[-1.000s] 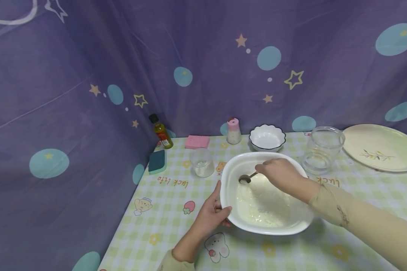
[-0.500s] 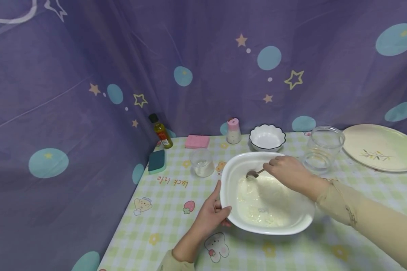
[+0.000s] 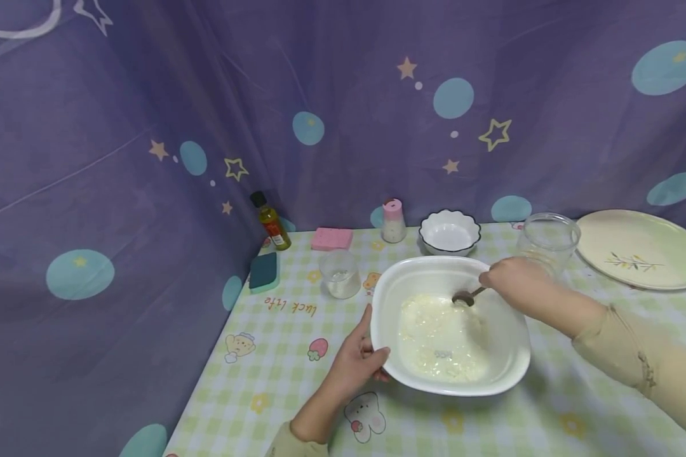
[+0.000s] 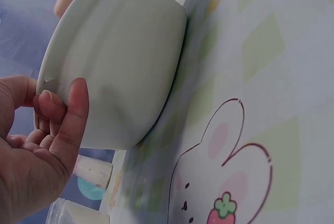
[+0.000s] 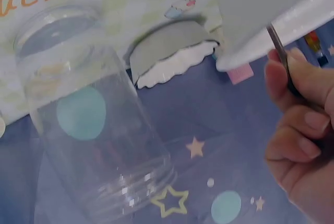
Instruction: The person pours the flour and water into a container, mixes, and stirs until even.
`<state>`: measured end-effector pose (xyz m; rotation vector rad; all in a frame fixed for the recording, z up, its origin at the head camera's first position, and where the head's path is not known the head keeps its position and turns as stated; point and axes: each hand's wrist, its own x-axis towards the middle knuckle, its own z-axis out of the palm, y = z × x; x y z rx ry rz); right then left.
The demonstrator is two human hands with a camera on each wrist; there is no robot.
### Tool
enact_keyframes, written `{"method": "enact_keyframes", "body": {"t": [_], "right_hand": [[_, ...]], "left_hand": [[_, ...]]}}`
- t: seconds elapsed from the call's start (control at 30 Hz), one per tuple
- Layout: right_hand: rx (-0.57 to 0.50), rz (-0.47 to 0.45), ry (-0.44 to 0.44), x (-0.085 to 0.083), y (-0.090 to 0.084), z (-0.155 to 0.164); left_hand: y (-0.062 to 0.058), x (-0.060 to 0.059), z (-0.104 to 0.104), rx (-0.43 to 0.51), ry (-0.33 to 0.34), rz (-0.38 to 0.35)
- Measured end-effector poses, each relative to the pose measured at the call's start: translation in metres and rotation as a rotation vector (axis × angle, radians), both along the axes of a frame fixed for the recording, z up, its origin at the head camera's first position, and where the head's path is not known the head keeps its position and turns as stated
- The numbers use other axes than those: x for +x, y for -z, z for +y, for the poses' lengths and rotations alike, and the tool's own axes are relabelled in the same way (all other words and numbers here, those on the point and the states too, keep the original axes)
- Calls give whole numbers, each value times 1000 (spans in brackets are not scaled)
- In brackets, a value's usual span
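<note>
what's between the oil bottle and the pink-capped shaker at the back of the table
A pink sponge lies flat between the oil bottle and the pink-capped shaker, touching neither; the head view shows it.

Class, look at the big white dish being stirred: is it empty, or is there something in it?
Not empty. The white dish holds a pale, lumpy mixture across its bottom, and the spoon held by the right hand dips into it.

"luck life" in orange on the checked tablecloth (image 3: 274,355)
</note>
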<state>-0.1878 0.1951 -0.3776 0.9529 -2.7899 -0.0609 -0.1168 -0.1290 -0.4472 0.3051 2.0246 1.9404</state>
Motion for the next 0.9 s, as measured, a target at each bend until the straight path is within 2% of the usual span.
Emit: {"method": "enact_keyframes", "body": {"t": [0.17, 0.4, 0.67, 0.77, 0.9], "right_hand": [[-51, -32, -50, 0, -4, 13], [-151, -131, -121, 0, -2, 23], [-287, -289, -157, 3, 7, 15], [-329, -271, -165, 6, 11, 4], [-343, -178, -133, 7, 19, -11]], "left_hand": [[3, -2, -1, 23, 8, -18], [3, -1, 0, 28, 4, -23], [3, -2, -1, 20, 13, -22], [3, -1, -1, 26, 11, -22], [2, -1, 0, 33, 11, -20]]}}
